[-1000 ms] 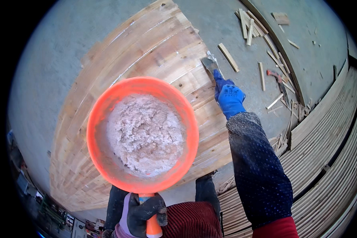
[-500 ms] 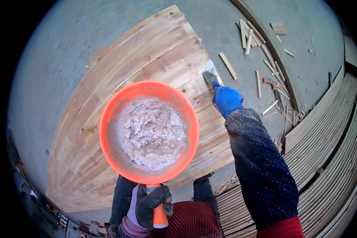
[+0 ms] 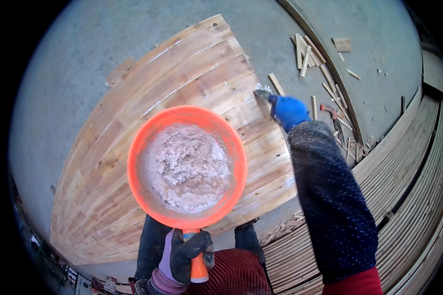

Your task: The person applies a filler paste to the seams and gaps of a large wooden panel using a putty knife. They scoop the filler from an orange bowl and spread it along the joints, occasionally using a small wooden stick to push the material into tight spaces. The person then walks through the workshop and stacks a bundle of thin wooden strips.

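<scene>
My left hand (image 3: 186, 253), in a grey and purple glove, is closed round the handle of an orange bowl-shaped scoop (image 3: 239, 189). Pale, lumpy putty (image 3: 187, 167) fills much of the scoop. In a blue glove, my right hand (image 3: 289, 112) grips a putty knife (image 3: 264, 93); its handle is mostly hidden by the fingers. The blade lies at the right edge of a large curved wooden panel (image 3: 113, 167), beside a whitish smear. White lines of filler run along several joints between the panel's strips. The scoop covers part of the panel.
Wood offcuts (image 3: 306, 61) lie scattered on the grey floor (image 3: 74, 73) at the right, with a red-handled tool (image 3: 330, 111) among them. A long curved strip (image 3: 330, 56) passes behind them. Stacked long boards (image 3: 398, 172) fill the lower right.
The putty knife has turned so its blade points more to the left, and my right hand has shifted slightly right. The scoop stays nearly in place in my left hand.
</scene>
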A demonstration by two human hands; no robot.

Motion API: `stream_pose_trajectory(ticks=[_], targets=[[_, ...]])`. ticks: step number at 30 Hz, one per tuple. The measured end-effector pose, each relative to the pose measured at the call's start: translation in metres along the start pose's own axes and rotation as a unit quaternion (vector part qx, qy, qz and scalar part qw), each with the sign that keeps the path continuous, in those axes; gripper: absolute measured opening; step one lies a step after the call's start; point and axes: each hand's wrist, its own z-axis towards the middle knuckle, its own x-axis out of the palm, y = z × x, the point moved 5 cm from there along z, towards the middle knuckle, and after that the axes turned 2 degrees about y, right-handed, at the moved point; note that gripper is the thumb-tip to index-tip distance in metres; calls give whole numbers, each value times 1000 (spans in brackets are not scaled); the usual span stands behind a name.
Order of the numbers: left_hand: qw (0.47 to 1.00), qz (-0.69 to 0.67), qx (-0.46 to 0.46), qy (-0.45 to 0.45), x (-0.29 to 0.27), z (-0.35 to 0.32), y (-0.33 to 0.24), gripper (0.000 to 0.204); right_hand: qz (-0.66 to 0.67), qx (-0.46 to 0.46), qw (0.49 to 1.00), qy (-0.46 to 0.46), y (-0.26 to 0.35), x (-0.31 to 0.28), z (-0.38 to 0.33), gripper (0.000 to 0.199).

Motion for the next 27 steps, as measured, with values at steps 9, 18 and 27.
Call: stream_pose_trajectory(ticks=[9, 18, 27], targets=[[999, 40, 16, -6, 7, -12, -10, 24, -4, -22, 999, -36, 19, -18, -7, 27], [1000, 15, -10, -11, 8, -17, -9, 24, 38, 22, 999, 10, 14, -18, -20, 36], [1000, 16, -6, -5, 8, -21, -11, 29, 633, 136, 757, 92, -20, 28, -48, 49]])
